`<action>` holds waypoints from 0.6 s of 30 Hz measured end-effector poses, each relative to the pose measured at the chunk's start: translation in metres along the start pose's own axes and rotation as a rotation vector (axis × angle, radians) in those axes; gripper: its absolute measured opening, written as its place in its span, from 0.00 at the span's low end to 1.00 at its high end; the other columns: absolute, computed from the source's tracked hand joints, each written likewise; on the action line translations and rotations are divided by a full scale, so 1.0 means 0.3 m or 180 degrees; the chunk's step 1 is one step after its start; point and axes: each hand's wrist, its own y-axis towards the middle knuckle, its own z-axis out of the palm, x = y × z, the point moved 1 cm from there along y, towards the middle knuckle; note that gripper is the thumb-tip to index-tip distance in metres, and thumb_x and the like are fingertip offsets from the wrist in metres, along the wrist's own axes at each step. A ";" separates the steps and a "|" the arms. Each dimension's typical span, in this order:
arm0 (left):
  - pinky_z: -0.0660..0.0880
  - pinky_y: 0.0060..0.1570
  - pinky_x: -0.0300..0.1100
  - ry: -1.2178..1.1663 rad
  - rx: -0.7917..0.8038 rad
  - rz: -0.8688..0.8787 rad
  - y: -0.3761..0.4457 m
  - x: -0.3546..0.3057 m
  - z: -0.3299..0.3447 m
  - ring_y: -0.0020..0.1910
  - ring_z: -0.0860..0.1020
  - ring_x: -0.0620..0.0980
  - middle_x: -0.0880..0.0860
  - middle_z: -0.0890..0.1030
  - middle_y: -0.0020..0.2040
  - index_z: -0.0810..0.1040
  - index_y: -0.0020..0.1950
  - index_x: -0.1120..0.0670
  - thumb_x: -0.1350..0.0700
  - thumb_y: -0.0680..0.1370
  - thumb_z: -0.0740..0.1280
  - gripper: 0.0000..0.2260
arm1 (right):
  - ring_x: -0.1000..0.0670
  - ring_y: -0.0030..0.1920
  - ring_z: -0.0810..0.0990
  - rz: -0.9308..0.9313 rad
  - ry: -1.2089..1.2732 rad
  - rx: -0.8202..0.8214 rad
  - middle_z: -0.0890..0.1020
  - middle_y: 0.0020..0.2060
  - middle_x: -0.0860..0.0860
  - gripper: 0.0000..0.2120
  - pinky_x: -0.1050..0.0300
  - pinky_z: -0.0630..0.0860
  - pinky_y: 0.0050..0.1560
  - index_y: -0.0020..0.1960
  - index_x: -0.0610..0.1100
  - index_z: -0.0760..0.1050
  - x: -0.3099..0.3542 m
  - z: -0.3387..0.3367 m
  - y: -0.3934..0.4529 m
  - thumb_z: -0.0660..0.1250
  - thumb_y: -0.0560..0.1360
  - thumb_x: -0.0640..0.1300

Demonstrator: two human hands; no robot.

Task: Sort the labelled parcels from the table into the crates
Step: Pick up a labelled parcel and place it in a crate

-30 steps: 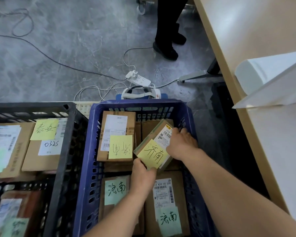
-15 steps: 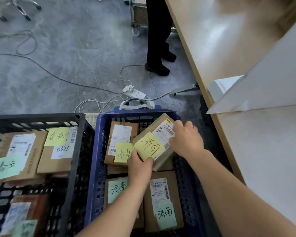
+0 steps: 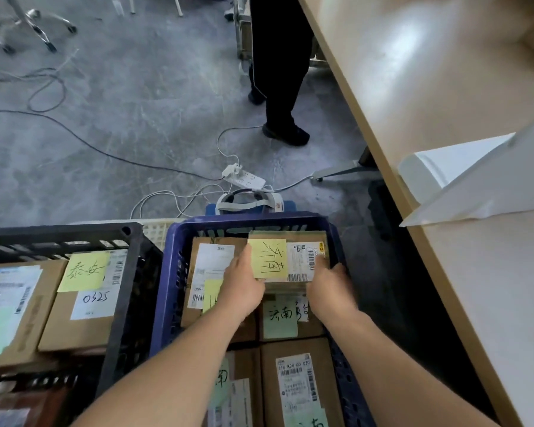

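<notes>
Fingers of the left hand (image 3: pixel 242 285) and right hand (image 3: pixel 329 283) grip opposite ends of a flat brown cardboard parcel (image 3: pixel 290 260) bearing a yellow handwritten sticky note (image 3: pixel 268 258). It sits at the far end of the blue plastic crate (image 3: pixel 170 272), over other labelled cardboard boxes (image 3: pixel 293 322). Just left stands a black plastic crate (image 3: pixel 127 291) of parcels.

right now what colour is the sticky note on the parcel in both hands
Yellow, with dark handwriting; the head view shows the sticky note clearly.
</notes>
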 end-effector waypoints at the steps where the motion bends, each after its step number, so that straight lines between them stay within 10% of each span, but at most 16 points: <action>1: 0.68 0.67 0.45 0.0107 0.0030 0.0033 0.016 0.010 0.002 0.67 0.69 0.52 0.53 0.68 0.70 0.55 0.78 0.49 0.67 0.76 0.65 0.34 | 0.42 0.56 0.73 0.0032 0.0087 0.0065 0.70 0.60 0.41 0.19 0.52 0.71 0.51 0.72 0.45 0.61 -0.002 0.021 0.029 0.53 0.81 0.44; 18: 0.69 0.62 0.45 0.1291 -0.0034 0.0216 0.043 0.017 -0.019 0.67 0.67 0.52 0.54 0.62 0.71 0.54 0.78 0.53 0.58 0.79 0.64 0.30 | 0.42 0.66 0.65 -0.0418 -0.0714 0.0279 0.61 0.69 0.41 0.23 0.49 0.73 0.59 0.72 0.43 0.60 0.037 0.010 0.081 0.60 0.79 0.41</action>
